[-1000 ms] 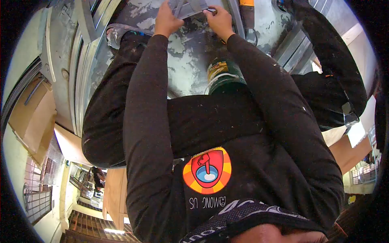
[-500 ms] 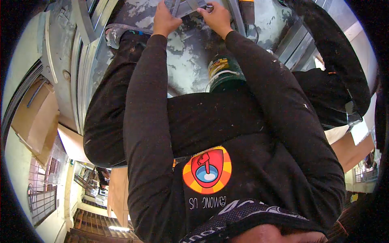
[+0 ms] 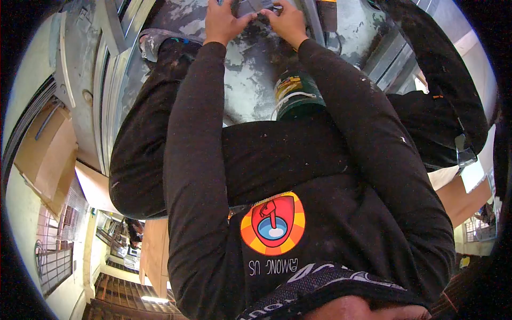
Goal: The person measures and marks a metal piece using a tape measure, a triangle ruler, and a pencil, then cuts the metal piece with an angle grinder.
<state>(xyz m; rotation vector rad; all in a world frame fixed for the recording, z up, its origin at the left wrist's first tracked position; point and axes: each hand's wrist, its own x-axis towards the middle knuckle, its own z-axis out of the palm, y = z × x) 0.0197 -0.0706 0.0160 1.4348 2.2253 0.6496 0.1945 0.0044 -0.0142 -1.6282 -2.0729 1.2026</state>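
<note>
At the top edge of the head view, my left hand and my right hand hold a small grey metal piece between them. Both thumbs point inward along its near edge and almost meet. The fingers are bent around it, partly cut off by the frame edge. Its far side is out of view. Below the hands lies a grey, white-smeared floor surface. A dark green bucket with a yellow label stands near my right forearm.
Long metal profiles run along the left, and more metal bars lie at the right. A dark tool with an orange part is right of my hands. A black-clothed leg bends at the upper right. Brown boards stand behind.
My hands have come closer together, the left one shifting right and slightly down. The metal piece, earlier showing angled arms between the hands, now appears turned and more compact.
</note>
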